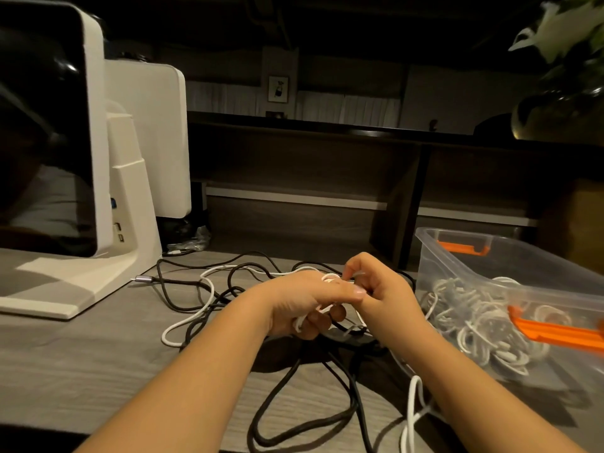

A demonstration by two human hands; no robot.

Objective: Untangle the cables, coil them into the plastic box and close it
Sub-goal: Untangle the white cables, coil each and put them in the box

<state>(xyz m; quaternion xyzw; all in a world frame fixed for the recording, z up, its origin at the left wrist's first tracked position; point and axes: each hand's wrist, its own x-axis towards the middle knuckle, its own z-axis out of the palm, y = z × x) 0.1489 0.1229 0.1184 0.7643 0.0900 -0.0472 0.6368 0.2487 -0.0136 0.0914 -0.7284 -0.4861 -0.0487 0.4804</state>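
- Left hand (pixel 305 305) grips coiled white cable (pixel 188 325); right hand (pixel 376 289) pinches its strand.
- Slack trails left on desk.
- Box (pixel 457 253) lies right, nearer right hand.

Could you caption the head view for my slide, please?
Both hands coil a white cable beside the open plastic box.

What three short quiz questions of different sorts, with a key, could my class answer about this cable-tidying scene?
1. True or false: the plastic box already holds coiled cables.
2. Which cable do both hands work on? A) white cable B) black cable
3. Fill in: the box's latches are ____ in colour.

Key:
1. True.
2. A: the left hand and right hand hold the white cable; the black cable lies on the table.
3. Orange.
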